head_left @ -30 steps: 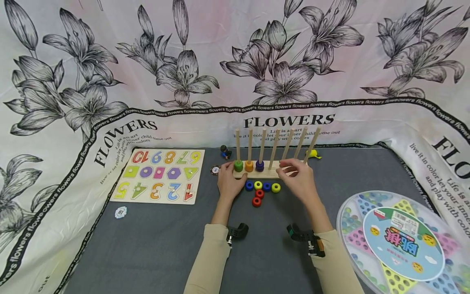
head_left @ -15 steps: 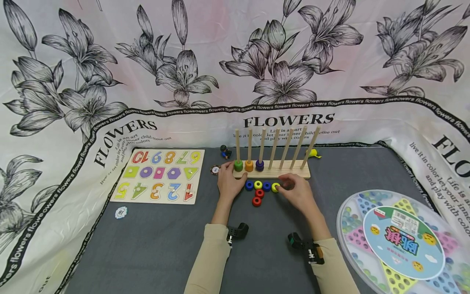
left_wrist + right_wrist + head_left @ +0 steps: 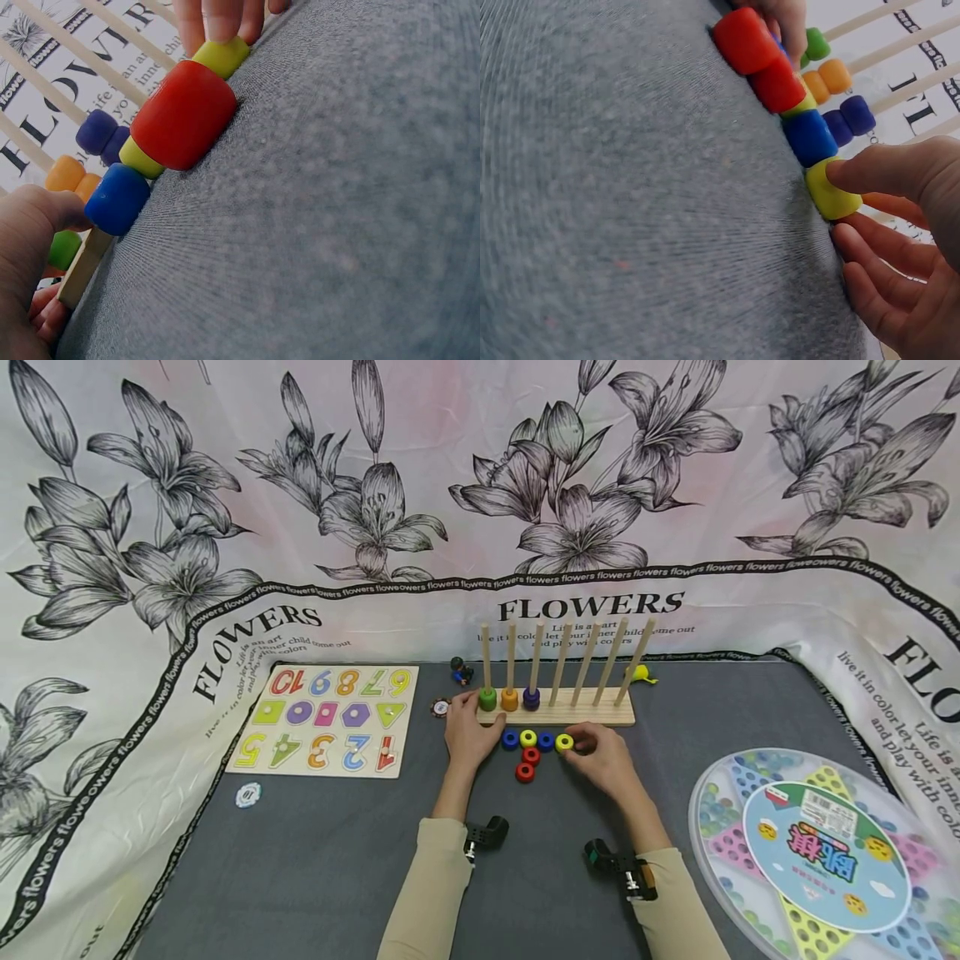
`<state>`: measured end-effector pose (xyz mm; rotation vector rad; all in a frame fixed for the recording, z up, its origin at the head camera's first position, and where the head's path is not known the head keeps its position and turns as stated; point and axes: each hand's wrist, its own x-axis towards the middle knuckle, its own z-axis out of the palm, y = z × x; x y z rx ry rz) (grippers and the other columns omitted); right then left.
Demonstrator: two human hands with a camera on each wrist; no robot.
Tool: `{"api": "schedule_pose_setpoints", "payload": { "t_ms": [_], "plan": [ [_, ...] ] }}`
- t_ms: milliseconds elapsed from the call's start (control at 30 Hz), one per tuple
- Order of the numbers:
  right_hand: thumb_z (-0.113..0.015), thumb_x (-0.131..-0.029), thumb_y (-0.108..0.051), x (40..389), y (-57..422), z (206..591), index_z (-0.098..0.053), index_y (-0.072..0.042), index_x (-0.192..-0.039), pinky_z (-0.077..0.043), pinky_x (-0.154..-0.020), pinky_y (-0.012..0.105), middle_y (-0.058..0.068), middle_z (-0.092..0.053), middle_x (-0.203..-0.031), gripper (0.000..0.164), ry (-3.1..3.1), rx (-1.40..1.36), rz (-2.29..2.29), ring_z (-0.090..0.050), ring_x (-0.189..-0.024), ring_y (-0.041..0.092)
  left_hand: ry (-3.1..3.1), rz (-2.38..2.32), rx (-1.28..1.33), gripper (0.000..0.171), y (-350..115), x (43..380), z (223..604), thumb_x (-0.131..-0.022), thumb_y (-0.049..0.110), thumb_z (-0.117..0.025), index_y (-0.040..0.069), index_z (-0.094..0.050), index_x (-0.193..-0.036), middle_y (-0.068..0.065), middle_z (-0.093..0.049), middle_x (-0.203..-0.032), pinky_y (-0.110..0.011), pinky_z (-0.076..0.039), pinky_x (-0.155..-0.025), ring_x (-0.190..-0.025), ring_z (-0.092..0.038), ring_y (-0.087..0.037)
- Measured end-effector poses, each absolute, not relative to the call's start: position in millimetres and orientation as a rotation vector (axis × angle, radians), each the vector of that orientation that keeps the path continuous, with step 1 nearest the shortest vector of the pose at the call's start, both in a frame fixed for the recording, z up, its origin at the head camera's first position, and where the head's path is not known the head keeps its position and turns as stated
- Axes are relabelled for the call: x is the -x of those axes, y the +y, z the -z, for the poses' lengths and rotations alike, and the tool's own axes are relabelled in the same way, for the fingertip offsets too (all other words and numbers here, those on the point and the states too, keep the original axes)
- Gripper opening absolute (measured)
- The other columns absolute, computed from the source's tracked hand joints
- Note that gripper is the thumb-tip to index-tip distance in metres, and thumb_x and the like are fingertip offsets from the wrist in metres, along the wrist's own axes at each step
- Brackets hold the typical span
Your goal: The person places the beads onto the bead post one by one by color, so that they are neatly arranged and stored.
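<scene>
A wooden peg stand (image 3: 592, 708) with several upright rods stands at the middle back. Its three leftmost rods carry green beads (image 3: 487, 698), orange beads (image 3: 509, 698) and purple beads (image 3: 531, 698). My left hand (image 3: 468, 735) grips the stand's left end, thumb along the front side. With my right hand (image 3: 603, 758) I pinch the right-hand yellow bead (image 3: 832, 191), which sits on the cloth; the thumb lies on its near side and the fingers reach behind. Beside it in a row are a blue bead (image 3: 545, 742), another yellow bead (image 3: 528, 738) and another blue bead (image 3: 510, 740).
Two red beads (image 3: 525, 772) lie in front of the row. A number puzzle board (image 3: 408, 718) is at left, a poker chip (image 3: 248, 794) below it. Another chip (image 3: 439, 707) and a small figure (image 3: 461, 671) sit left of the stand. A round marble game (image 3: 697, 827) fills the right.
My right hand has come down from the stand's right part toward me and now pinches the right-hand yellow bead. The left hand has stayed on the stand's left end.
</scene>
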<state>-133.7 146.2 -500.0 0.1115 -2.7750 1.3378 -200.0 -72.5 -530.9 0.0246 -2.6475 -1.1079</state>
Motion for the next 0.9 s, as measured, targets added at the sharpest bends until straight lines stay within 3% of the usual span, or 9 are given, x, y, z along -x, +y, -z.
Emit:
{"api": "schedule_pose_setpoints", "payload": {
  "t_ms": [367, 667, 900],
  "plan": [
    [-0.076, -0.082, -0.004, 136, 147, 496, -0.07, 0.002, -0.112, -0.053, -0.08, 0.048, 0.02, -0.069, -0.108, 0.032, -2.738, -0.095, -1.372, -0.068, -0.091, 0.032, -2.646, 1.113, -0.027, 0.058, -71, 200, 529, -0.083, 0.03, -0.075, 0.005, -0.062, -0.134, -0.013, -0.053, -0.13, -0.049, -0.047, -0.093, -0.117, -0.05, -0.029],
    [-0.075, -0.085, -0.006, 142, 148, 463, -0.069, 0.003, -0.115, -0.056, -0.077, 0.048, 0.022, -0.067, -0.111, 0.032, -2.538, -0.137, -1.427, -0.068, -0.09, 0.034, -2.635, 1.123, -0.012, 0.059, -73, 199, 529, -0.083, 0.03, -0.075, 0.005, -0.061, -0.134, -0.013, -0.053, -0.13, -0.049, -0.048, -0.091, -0.116, -0.05, -0.03],
    [-0.076, -0.084, -0.006, 148, 147, 431, -0.07, 0.002, -0.114, -0.051, -0.07, 0.02, 0.018, -0.068, -0.11, 0.032, -2.421, -0.154, -1.369, -0.068, -0.088, 0.03, -2.638, 1.102, -0.011, 0.059, -72, 199, 529, -0.083, 0.03, -0.075, 0.005, -0.061, -0.134, -0.013, -0.053, -0.13, -0.048, -0.048, -0.091, -0.116, -0.051, -0.03]
  ]
}}
